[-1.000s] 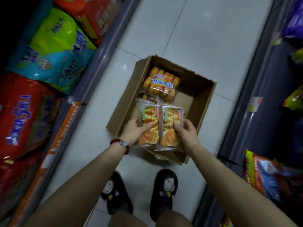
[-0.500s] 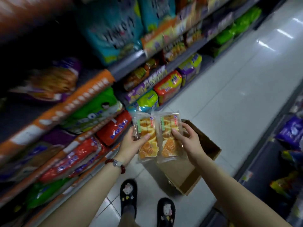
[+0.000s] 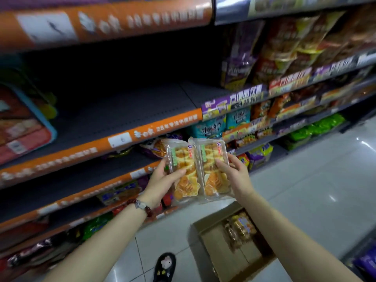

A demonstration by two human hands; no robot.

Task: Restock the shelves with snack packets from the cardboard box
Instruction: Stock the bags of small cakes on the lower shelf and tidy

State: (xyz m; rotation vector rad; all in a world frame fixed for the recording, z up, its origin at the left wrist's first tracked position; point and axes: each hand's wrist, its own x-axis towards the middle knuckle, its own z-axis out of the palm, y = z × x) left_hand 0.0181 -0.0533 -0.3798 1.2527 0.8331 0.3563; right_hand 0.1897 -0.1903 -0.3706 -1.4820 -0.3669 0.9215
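Note:
I hold two clear packets of orange pastries side by side at chest height in front of the shelves. My left hand [image 3: 162, 183] grips the left packet [image 3: 184, 171], thumb across its front. My right hand [image 3: 234, 176] grips the right packet [image 3: 213, 169] along its right edge. The open cardboard box [image 3: 223, 253] sits on the floor below, with another snack packet [image 3: 241, 226] inside. A dark bare shelf board [image 3: 126, 112] with an orange price strip lies up and to the left of the packets.
Shelves of purple, teal and green snack bags [image 3: 244, 64] run off to the right. A red and blue pack [image 3: 22, 123] stands at the left end of the bare shelf. White tiled floor [image 3: 315, 190] stretches right. My slipper [image 3: 164, 265] is beside the box.
Both hands have lifted the two packets out of the box and up toward the shelves. My view has swung from the floor to the shelf face.

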